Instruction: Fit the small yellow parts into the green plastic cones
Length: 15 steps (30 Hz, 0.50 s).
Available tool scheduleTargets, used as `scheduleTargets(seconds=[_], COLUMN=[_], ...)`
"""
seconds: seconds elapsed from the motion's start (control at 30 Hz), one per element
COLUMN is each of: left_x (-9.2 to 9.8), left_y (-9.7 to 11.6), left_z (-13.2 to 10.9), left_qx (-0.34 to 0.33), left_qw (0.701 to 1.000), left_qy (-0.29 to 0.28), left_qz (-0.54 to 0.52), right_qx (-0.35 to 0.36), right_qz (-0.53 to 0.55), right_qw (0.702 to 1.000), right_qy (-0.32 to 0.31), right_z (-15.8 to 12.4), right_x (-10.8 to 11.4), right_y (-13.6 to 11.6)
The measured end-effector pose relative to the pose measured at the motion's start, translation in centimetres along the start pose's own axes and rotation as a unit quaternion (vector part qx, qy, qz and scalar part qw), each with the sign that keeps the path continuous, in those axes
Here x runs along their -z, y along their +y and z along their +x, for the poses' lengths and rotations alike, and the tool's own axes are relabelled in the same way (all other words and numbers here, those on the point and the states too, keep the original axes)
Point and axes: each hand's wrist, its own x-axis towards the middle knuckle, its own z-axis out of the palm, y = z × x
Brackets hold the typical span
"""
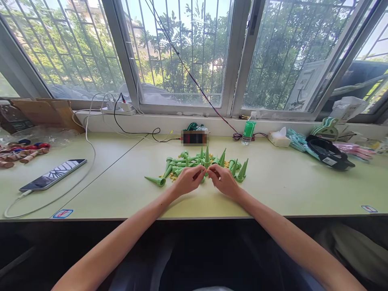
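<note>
Over the front of a pile of green plastic spikes, my left hand (190, 178) and my right hand (223, 180) meet fingertip to fingertip. Both are closed in a pinch. Whatever sits between the fingertips is too small and too covered to make out. Just behind them a green spike (207, 157) points upward. Small yellow pieces (173, 178) lie scattered among the spikes. One spike (155, 180) rests on its side left of the pile, its round open end toward my left hand. At the right edge another spike (242, 171) stands tilted.
Behind the pile are a blurred dark box (194, 138) and a green-labelled bottle (249, 129). A tissue box (279, 138) and a black cap-like item (329, 152) lie right. Leftward, a phone (53, 174) trails a white cable. The table's front edge (200, 218) runs below my forearms.
</note>
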Motion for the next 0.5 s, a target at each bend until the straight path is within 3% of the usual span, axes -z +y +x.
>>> scheduleTargets(seconds=[0.2, 0.5], left_x=[-0.19, 0.07], left_y=[0.02, 0.26], left_z=[0.08, 0.17], left_qx=[-0.015, 0.031], left_qw=[1.000, 0.999], left_qy=[-0.008, 0.021], left_qz=[-0.001, -0.023], right_qx=[0.024, 0.032], right_qz=[-0.015, -0.024], right_qw=[0.999, 0.999], right_qy=[0.022, 0.025], right_z=[0.18, 0.23], right_x=[0.13, 0.02], right_y=[-0.15, 0.00])
